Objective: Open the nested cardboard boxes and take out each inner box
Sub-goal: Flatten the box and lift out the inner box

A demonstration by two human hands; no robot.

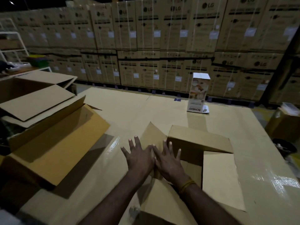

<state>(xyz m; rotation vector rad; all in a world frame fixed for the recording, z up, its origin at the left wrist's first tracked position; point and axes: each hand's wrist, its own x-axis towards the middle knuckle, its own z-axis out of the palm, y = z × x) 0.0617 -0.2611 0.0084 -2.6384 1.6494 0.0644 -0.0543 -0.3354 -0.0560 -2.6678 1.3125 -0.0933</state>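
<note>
A brown cardboard box (199,140) stands open in front of me on a cardboard-covered surface (146,108), its flaps spread outward. My left hand (139,155) lies flat with fingers spread on the left flap (153,133). Beside it, touching it, my right hand (168,159) is also spread flat at the box's left edge, fingertips against the far flap. The right flap (220,179) lies folded out toward me. I cannot see what is inside the box. Two larger open boxes (53,143) sit to the left.
A tall white printed carton (198,95) stands upright at the far side of the surface. Stacked appliance cartons (162,46) form a wall behind. A box (284,124) and a dark bin (284,147) sit on the right; a white rack (14,46) at far left.
</note>
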